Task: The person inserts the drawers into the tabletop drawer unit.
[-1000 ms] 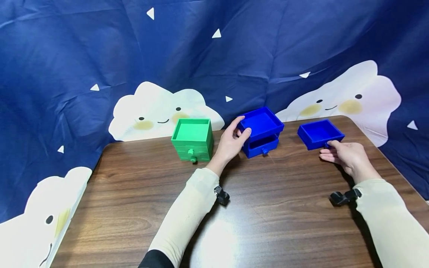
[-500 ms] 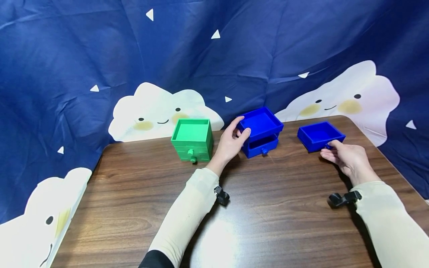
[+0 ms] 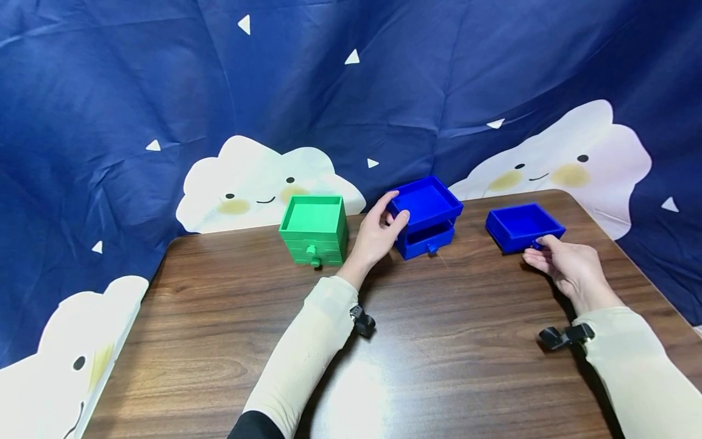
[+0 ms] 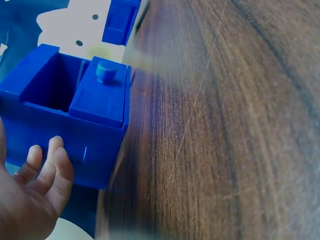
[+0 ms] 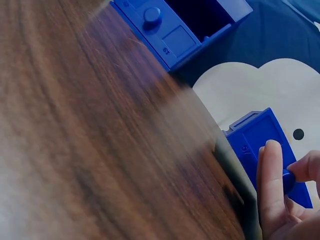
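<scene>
A small blue drawer cabinet [image 3: 428, 204] stands near the table's back edge, an open tray on its top. Its upper slot [image 4: 57, 82] gapes; a lower drawer [image 4: 100, 92] with a round knob fills the slot below. My left hand [image 3: 375, 238] holds the cabinet's left side, thumb on the front upper edge, index finger on the top rim, other fingers against the side wall. To the right, my right hand [image 3: 576, 265] pinches the knob [image 5: 288, 181] of a separate blue drawer [image 3: 523, 224] between thumb and fingers. Whether that drawer touches the table cannot be seen.
A green drawer cabinet [image 3: 315, 228] with two knobs stands left of my left hand. The brown wooden table [image 3: 455, 341] ends at a blue cloth [image 3: 329, 91] printed with white clouds.
My right hand has brought the loose blue drawer slightly down and toward me in the head view. My left hand and both cabinets stay in place.
</scene>
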The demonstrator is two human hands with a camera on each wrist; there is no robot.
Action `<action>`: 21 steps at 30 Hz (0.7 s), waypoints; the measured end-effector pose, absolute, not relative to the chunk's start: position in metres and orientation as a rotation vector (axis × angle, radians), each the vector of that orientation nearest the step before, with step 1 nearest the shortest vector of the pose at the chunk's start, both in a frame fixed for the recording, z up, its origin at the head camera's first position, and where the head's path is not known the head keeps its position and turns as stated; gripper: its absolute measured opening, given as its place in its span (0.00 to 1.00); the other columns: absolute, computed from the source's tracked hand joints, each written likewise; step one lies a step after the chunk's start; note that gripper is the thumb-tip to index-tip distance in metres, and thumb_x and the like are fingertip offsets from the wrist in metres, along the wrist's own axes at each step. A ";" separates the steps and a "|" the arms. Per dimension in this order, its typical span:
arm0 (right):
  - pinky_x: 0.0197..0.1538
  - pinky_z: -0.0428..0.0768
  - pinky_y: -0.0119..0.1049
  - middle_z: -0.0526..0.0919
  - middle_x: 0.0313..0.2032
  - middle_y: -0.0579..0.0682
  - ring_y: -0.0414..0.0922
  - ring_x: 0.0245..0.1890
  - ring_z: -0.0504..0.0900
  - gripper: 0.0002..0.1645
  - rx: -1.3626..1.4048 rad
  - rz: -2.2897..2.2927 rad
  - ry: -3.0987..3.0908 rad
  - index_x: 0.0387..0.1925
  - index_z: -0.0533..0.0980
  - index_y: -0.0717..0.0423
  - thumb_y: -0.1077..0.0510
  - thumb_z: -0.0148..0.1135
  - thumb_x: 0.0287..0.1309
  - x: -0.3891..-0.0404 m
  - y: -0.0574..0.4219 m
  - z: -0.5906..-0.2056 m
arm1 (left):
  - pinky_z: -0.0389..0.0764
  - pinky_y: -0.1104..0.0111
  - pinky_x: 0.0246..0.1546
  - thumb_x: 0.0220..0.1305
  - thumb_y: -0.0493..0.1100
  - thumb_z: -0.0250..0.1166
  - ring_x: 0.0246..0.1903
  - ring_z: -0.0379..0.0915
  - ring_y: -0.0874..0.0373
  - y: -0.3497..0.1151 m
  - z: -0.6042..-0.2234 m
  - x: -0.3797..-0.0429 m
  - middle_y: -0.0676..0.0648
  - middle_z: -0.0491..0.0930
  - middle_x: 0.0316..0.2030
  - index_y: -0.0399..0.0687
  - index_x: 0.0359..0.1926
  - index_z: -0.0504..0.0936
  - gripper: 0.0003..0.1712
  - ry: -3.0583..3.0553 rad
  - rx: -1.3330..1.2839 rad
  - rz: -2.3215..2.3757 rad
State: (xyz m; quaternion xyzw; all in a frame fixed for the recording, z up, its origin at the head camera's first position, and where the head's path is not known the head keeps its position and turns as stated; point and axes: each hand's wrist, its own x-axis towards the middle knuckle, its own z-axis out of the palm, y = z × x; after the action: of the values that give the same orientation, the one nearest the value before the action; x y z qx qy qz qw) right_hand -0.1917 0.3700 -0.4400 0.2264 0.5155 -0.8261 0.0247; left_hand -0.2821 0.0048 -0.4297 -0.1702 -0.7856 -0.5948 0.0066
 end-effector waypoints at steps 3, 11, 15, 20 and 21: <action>0.34 0.91 0.35 0.89 0.22 0.57 0.47 0.23 0.92 0.23 0.696 -2.551 1.591 0.25 0.84 0.60 0.68 0.52 0.77 -0.189 0.368 -0.439 | 0.76 0.75 0.33 0.77 0.51 0.67 0.27 0.70 0.63 0.005 -0.430 -0.282 0.54 0.69 0.36 0.58 0.78 0.73 0.33 -2.451 -0.532 -1.868; 0.35 0.91 0.35 0.90 0.24 0.56 0.46 0.23 0.92 0.23 0.687 -2.554 1.581 0.25 0.84 0.59 0.67 0.52 0.78 -0.182 0.363 -0.436 | 0.76 0.75 0.33 0.77 0.51 0.67 0.27 0.70 0.63 0.004 -0.431 -0.283 0.54 0.69 0.36 0.58 0.78 0.72 0.33 -2.455 -0.538 -1.859; 0.36 0.91 0.35 0.90 0.25 0.57 0.46 0.25 0.92 0.24 0.651 -2.586 1.538 0.26 0.85 0.60 0.68 0.52 0.79 -0.177 0.359 -0.435 | 0.76 0.76 0.33 0.77 0.51 0.66 0.28 0.70 0.64 0.004 -0.432 -0.284 0.54 0.69 0.36 0.58 0.78 0.72 0.33 -2.466 -0.534 -1.844; 0.35 0.91 0.35 0.90 0.25 0.56 0.46 0.25 0.93 0.24 0.651 -2.586 1.532 0.25 0.86 0.60 0.67 0.52 0.79 -0.171 0.354 -0.432 | 0.76 0.76 0.33 0.77 0.51 0.66 0.27 0.70 0.64 0.005 -0.432 -0.283 0.55 0.69 0.36 0.58 0.78 0.72 0.33 -2.466 -0.532 -1.847; 0.35 0.91 0.35 0.91 0.25 0.56 0.46 0.25 0.93 0.25 0.659 -2.584 1.536 0.25 0.87 0.59 0.67 0.53 0.79 -0.170 0.353 -0.431 | 0.76 0.76 0.33 0.77 0.51 0.67 0.27 0.70 0.64 0.005 -0.432 -0.283 0.55 0.69 0.36 0.58 0.78 0.72 0.33 -2.464 -0.532 -1.849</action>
State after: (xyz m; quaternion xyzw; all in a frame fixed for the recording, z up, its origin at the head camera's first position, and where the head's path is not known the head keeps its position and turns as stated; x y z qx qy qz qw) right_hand -0.1696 0.3531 -0.4308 0.2140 0.4989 -0.8392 0.0324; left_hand -0.2831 0.0047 -0.4318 -0.1702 -0.7881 -0.5915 0.0075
